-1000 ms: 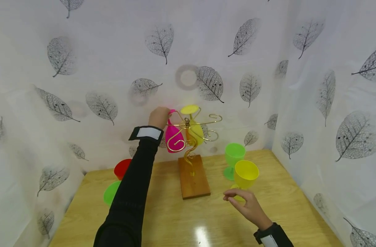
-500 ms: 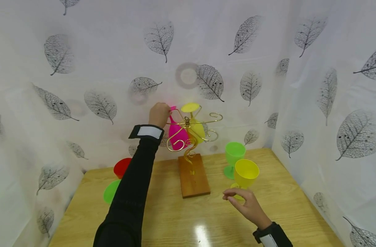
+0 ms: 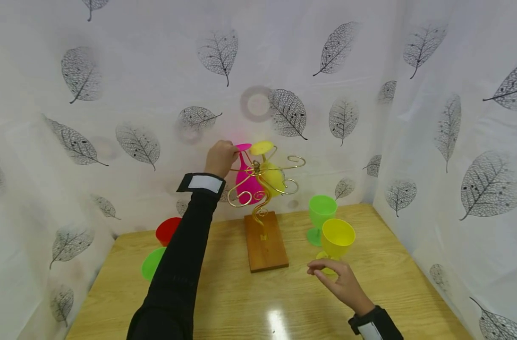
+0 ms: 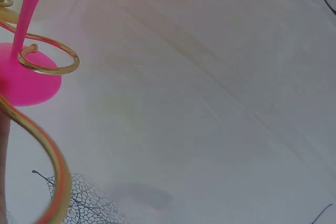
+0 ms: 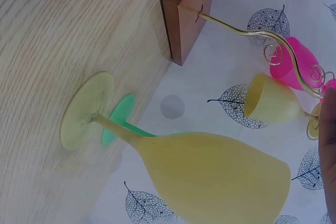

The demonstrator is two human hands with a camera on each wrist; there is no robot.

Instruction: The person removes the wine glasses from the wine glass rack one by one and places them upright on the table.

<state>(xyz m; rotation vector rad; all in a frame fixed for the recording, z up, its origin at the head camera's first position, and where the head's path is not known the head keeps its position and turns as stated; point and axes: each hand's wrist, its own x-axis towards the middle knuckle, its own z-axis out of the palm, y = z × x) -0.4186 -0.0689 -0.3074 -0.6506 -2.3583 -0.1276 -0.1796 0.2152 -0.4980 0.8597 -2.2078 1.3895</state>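
Observation:
My left hand [image 3: 219,158] pinches the edge of the foot of a pink plastic goblet [image 3: 247,186], which hangs upside down at a gold wire glass rack [image 3: 260,202]. In the left wrist view, the goblet's stem [image 4: 23,27] runs beside a curled hook [image 4: 65,69]; whether it rests fully inside the curl, I cannot tell. Another goblet, yellow [image 3: 272,179], hangs inverted on the rack just to the right. My right hand [image 3: 343,287] holds nothing, its fingers loosely bent, in front of an upright yellow goblet [image 3: 338,240].
An upright green goblet [image 3: 323,211] stands behind the yellow one. On the left, a red goblet [image 3: 168,230] and another green goblet [image 3: 153,264] are partly covered by my sleeve. The rack's wooden base [image 3: 266,248] sits on the table; a leaf-print curtain [image 3: 165,85] hangs behind.
The pink goblet has moved slightly right and inward toward the rack's centre, its foot now beside the hanging yellow one's. My right hand has stayed in place.

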